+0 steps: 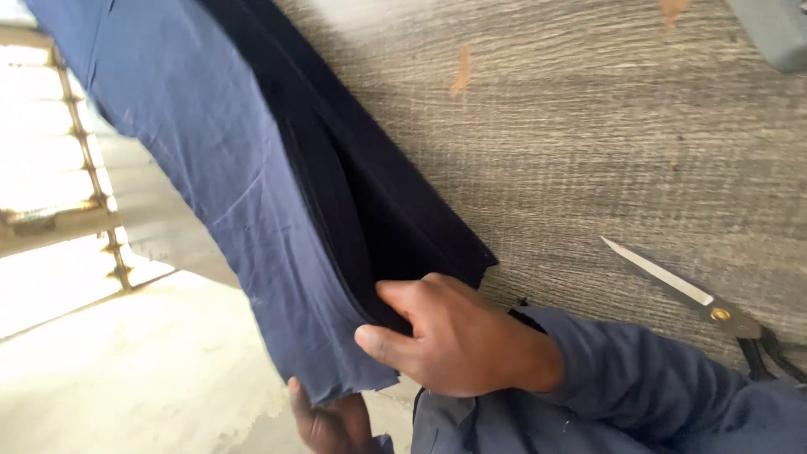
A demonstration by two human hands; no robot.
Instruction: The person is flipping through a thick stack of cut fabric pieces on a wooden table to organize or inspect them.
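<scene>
- Two hands are seen: the fabric stack point(277, 193) is pinched at its lower corner in the right hand point(458, 340) grip, on the counter point(588, 143) edge.
- The left hand point(329, 420) is held beneath the overhanging cloth; its grip cannot be told.
- Scissors point(698, 294) are laid well right, blades closed.

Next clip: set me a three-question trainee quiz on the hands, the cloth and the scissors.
1. True or false: the scissors lie on the wooden table, apart from the folded navy fabric.
2. Which hand grips the fabric's end from above, fingers curled over its edge? A) right hand B) left hand C) neither
3. Fill in: the left hand sits ____ the fabric's hanging edge, largely hidden.

Key
1. True. No hand touches them, and the blades look closed.
2. A. The right hand, in a blue sleeve, pinches the stacked layers.
3. Under. Only part of it shows at the frame's bottom, so its grip cannot be judged.
</scene>
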